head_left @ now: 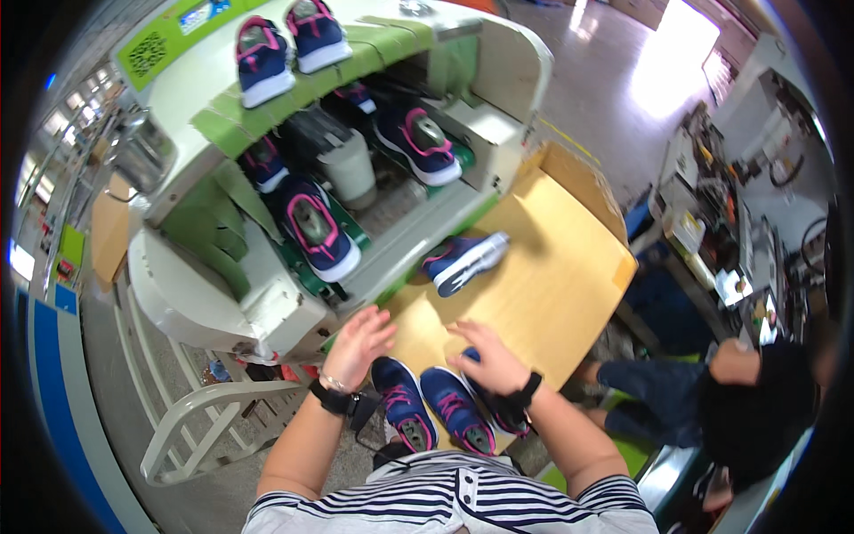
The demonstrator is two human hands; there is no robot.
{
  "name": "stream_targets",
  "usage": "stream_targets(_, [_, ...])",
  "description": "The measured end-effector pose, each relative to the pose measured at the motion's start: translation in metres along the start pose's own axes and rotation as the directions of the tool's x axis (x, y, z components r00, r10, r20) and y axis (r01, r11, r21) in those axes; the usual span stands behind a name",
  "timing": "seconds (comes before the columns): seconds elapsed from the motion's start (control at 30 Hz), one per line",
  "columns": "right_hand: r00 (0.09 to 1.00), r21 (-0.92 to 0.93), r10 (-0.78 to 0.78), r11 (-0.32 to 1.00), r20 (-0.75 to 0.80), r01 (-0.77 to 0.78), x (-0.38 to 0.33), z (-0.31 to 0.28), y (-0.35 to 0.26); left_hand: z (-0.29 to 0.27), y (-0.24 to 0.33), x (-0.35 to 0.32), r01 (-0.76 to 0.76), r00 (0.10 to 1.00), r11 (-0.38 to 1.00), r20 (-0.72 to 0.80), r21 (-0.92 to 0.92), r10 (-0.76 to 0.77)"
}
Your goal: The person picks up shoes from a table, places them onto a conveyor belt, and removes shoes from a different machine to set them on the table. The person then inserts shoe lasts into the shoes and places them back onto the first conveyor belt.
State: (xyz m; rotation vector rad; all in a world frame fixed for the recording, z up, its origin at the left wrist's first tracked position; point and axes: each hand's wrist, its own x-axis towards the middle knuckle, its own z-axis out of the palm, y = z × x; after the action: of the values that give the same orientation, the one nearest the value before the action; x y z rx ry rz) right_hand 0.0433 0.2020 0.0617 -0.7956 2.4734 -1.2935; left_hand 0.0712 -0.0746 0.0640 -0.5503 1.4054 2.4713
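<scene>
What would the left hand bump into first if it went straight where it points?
The left hand would probably meet the white machine's front edge, though depth is unclear; the tipped shoe shows close to that line.

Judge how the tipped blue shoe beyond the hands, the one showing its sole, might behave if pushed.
The shoe would probably rock or turn rather than slide squarely, being tilted off its sole. Its fabric-like upper may give slightly when gripped; the thick, pale-edged sole looks stiffer.
</scene>
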Motion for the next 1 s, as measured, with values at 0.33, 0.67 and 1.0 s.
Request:
stream_targets(0.33, [0.838, -0.132, 0.399, 0.871, -0.372, -0.473, -0.156, 0.051, 0.025, 0.004, -0.095, -0.010, -0.155, 0.971, -0.070, 0.139, 0.985, -0.194])
stream_targets(0.67, [0.911, 0.128, 0.325, 0.945, -0.252, -0.301, -0.142, 0.080, 0.065, -0.049, -0.102, 0.279, 0.037, 0.998, 0.862, 0.020, 0.506, -0.054])
stream_targets(1.0, [0.866, 0.095, 0.451, 0.892, -0.216, -0.441, -0.160, 0.066, 0.054, 0.162, -0.160, 0.260, -0.271, 0.919, 0.324, 0.144, 0.906, 0.367])
